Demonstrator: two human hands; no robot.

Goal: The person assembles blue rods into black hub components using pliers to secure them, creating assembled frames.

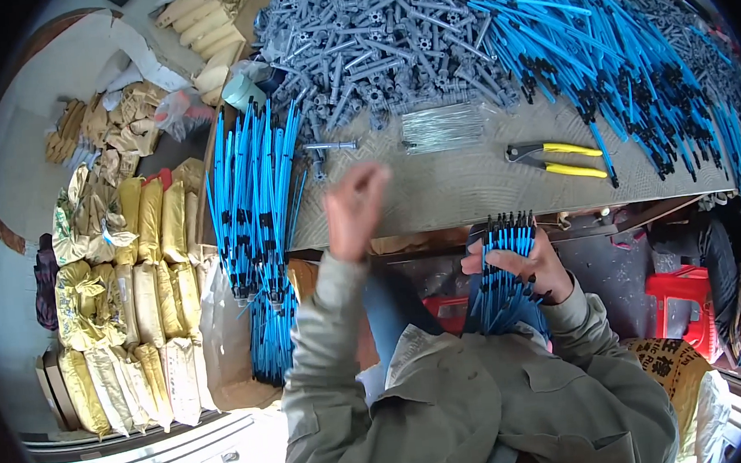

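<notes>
My right hand (540,269) is closed around a bundle of thin blue rods (505,260) with black ends. The black tips stick up above the fingers at the table's front edge, and the rods hang down over my lap. My left hand (357,211) is raised over the front left part of the table, its fingers smeared by motion. I cannot make out anything in it. Just beyond it lie a few loose grey plastic anchors with metal screws (329,147). On its left, a big stack of the same blue rods (250,197) overhangs the table edge.
A large heap of grey anchors (381,39) covers the back of the table (360,210). More blue rods (601,65) are piled at right. A bundle of thin wires (442,128) and yellow-handled pliers (556,159) lie mid-table. Yellow packets (145,301) stand at left, a red stool (686,311) at right.
</notes>
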